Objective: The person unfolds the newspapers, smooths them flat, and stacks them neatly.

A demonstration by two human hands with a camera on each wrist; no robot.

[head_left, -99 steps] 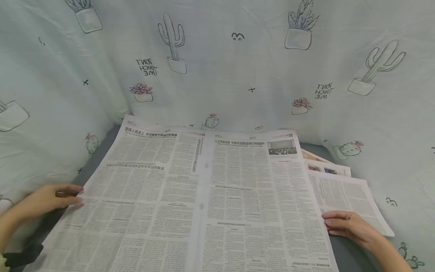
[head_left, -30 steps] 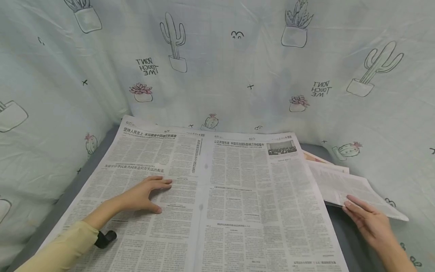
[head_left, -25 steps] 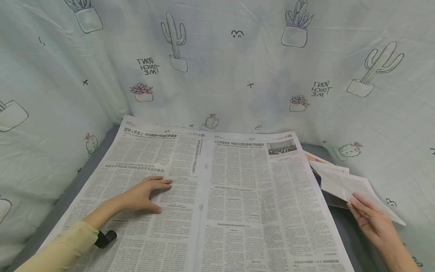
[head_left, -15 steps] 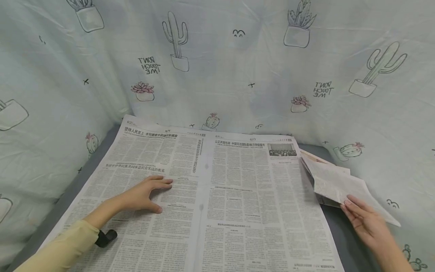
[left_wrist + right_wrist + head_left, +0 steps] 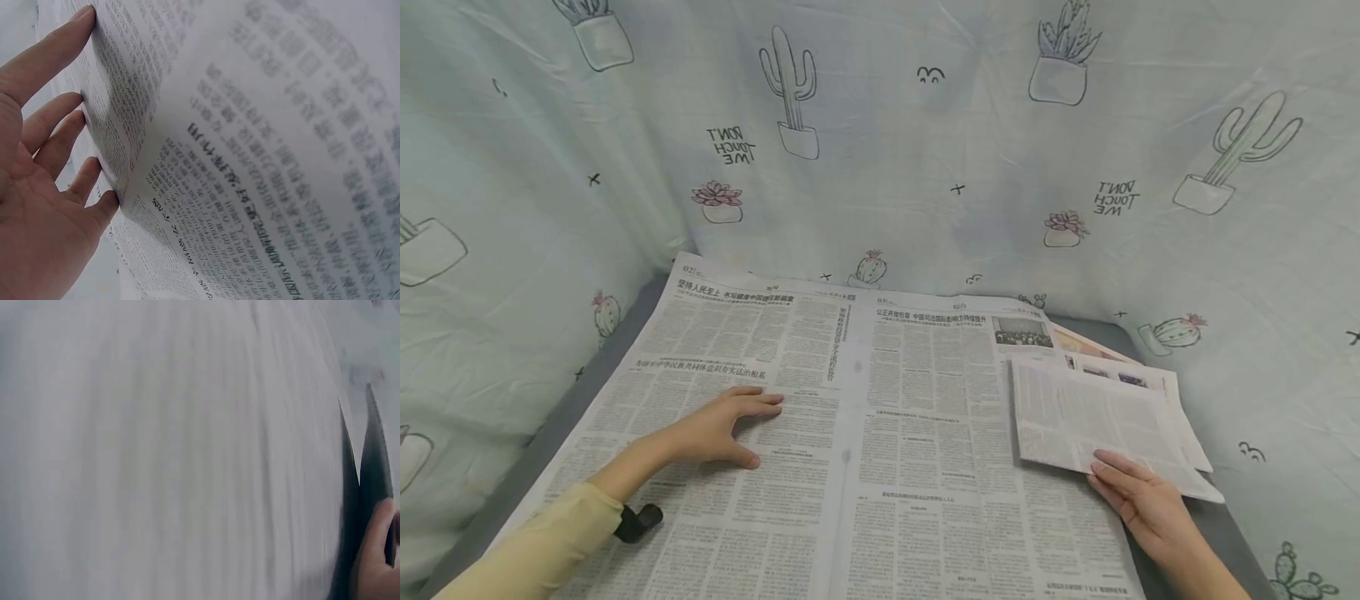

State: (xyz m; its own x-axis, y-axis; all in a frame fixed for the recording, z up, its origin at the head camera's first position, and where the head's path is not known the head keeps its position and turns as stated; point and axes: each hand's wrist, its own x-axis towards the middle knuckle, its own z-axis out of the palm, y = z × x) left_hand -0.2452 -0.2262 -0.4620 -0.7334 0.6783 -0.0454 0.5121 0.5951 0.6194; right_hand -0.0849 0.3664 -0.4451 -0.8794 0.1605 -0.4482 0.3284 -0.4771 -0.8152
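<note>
"While the head view takes in both arms, how does the left hand [image 5: 722,429] lie?"

"It comes from the lower left in a pale yellow cloth sleeve [image 5: 542,542], thumb and fingers spread on the wide, unfolded black-and-white newspaper sheet [image 5: 925,433]. Its grip is loose and holds nothing."

"And the right hand [image 5: 1150,504]?"

"It angles in from the lower right, its grip pinching the near edge of a smaller, folded grey-white newspaper [image 5: 1090,417]. That one overlaps the wide sheet's right side; whether they touch, I can't tell. The dark grey surface [image 5: 1217,529] shows beside the forearm."

"The left wrist view?"

"Palm visible, fingers extended and apart, fingertips meeting the printed sheet."

"The right wrist view?"

"Mostly blurred paper, with part of the right hand at the lower right edge, thin dark shapes beside it."
</note>
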